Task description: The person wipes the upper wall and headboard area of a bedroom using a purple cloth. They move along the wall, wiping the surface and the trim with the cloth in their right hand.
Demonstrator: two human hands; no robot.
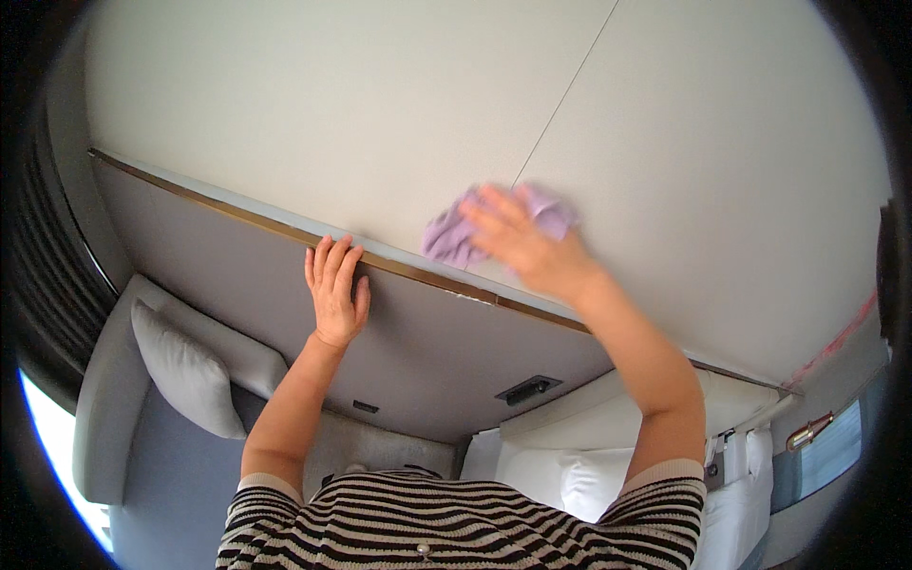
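Note:
A crumpled purple cloth [456,231] lies flat against a pale wall panel [356,107], pressed there by my right hand [524,246], which is blurred. A thin seam line runs up the panel from the cloth. Below the cloth, a brass-coloured trim strip [249,216] crosses the wall, with a narrow ledge above it. The fingertips of my left hand [338,285] rest over this strip and ledge, fingers slightly apart, with nothing held. Right of that hand, a whitish chipped mark shows along the trim's lower edge.
A grey sofa [107,427] with a grey cushion [185,370] stands lower left, beside a dark curtain [50,285]. White bedding [534,470] is at the lower right. A wall socket panel [529,390] and a smaller one [365,407] sit in the grey lower wall. A wall lamp [810,432] is far right.

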